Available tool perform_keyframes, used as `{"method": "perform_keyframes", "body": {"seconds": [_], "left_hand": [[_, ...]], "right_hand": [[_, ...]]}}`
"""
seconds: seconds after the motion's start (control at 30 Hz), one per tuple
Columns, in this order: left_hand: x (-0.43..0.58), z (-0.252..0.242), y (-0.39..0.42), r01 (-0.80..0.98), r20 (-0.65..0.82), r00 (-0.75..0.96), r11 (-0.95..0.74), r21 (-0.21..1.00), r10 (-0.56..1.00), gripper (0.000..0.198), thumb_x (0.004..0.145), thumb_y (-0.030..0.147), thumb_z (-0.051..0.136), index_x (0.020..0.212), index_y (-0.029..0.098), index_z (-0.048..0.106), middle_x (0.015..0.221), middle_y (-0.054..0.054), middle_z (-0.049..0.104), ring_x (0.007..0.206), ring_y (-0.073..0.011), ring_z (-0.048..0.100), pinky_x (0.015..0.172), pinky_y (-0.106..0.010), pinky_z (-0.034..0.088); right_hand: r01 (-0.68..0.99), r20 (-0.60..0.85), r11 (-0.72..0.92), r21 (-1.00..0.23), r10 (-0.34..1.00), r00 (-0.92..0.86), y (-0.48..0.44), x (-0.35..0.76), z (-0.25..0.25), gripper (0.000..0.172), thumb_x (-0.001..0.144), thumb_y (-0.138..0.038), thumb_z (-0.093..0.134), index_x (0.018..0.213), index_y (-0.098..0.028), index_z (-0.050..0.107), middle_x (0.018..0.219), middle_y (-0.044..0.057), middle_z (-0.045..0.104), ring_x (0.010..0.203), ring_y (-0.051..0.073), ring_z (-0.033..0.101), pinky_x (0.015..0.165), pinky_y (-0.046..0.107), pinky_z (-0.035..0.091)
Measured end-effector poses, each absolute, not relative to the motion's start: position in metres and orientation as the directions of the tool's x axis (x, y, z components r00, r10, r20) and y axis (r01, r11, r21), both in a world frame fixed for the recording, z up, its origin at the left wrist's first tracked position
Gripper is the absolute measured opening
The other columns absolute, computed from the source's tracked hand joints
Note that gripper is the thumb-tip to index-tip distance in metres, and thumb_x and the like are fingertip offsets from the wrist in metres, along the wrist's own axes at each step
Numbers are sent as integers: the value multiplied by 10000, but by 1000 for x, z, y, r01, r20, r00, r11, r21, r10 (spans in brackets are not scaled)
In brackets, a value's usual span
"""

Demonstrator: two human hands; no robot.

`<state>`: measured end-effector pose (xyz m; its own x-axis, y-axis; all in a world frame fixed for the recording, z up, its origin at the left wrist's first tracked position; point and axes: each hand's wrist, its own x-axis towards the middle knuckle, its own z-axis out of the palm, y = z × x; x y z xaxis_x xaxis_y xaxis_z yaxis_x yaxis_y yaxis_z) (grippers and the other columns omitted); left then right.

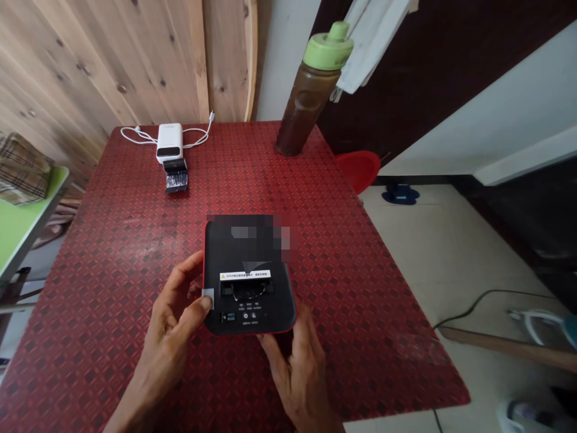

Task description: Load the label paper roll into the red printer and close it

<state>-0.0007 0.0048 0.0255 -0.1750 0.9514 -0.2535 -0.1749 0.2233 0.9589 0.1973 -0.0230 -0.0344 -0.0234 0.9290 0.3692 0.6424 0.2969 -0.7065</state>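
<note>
Head view: the left hand (174,322) is gripping a small grey tab (208,298) between thumb and fingers at the edge of a black, red-rimmed device (238,240), while the right hand (295,367), fingers spread open, is bracing the near edge, steadying the device against that pinch over the red patterned tabletop (112,270). A white power bank (170,143) is lying farther off, its cable (135,136) looped beside it.

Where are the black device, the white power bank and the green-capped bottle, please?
Black device (225,255): head view, on its dark top face.
White power bank (169,143): head view, on its white casing.
Green-capped bottle (306,99): head view, on its brown body.
</note>
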Motion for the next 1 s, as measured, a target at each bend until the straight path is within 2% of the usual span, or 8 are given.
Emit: {"method": "perform_keyframes", "body": {"seconds": [0.2,0.3,0.47,0.7,0.83,0.93,1.0], "left_hand": [[5,31,5,-213,-297,-185,257,943,937,516,1011,380,740,1518,352,647,1587,-43,651,1432,-314,618,1135,-419,535],[8,32,6,-228,-316,-207,268,936,926,514,999,374,751,1504,346,654,1580,-43,660,1412,-311,639,1123,-417,544],[13,31,7,-265,-319,-235,255,930,918,522,981,356,751,1494,320,658,1543,-65,690,1421,-322,644,1201,-475,496],[13,26,8,-223,-283,-234,232,947,930,575,943,349,736,1509,296,647,1551,-92,688,1303,-324,712,1070,-452,571],[10,20,8,-219,-264,-235,214,952,936,577,942,373,736,1505,281,647,1528,-99,701,1254,-320,728,1029,-439,575],[8,18,7,-214,-250,-218,204,955,943,575,953,381,737,1513,298,640,1520,-86,705,1266,-312,719,1014,-422,575],[6,17,6,-207,-248,-206,205,957,947,561,962,388,737,1509,307,644,1523,-77,705,1293,-316,706,996,-409,579]], "right_hand": [[685,471,387,-617,879,-73,-18,204,-41,526,1128,-331,558,1617,-194,420,1306,188,722,1172,318,770,920,455,692],[698,460,367,-615,886,-61,-20,204,-43,533,1127,-342,557,1622,-186,438,1290,190,731,1154,328,775,900,462,698],[696,459,363,-619,887,-54,-20,202,-41,532,1121,-319,561,1628,-205,448,1276,180,743,1122,329,786,859,459,707],[658,418,344,-669,907,-49,-16,202,-36,417,1125,-353,572,1510,-200,525,1197,156,750,1058,300,794,849,430,706],[620,375,339,-708,924,-77,-16,215,-24,464,1118,-425,581,1525,-206,535,1315,168,741,1161,299,776,890,429,704],[640,456,380,-668,889,-52,-4,228,-2,404,1122,-318,567,1510,-207,580,1375,163,733,1221,276,752,938,422,687],[661,538,456,-596,838,-92,14,231,16,333,1091,-162,595,1414,-215,655,1299,126,768,1197,244,752,993,412,659]]}}
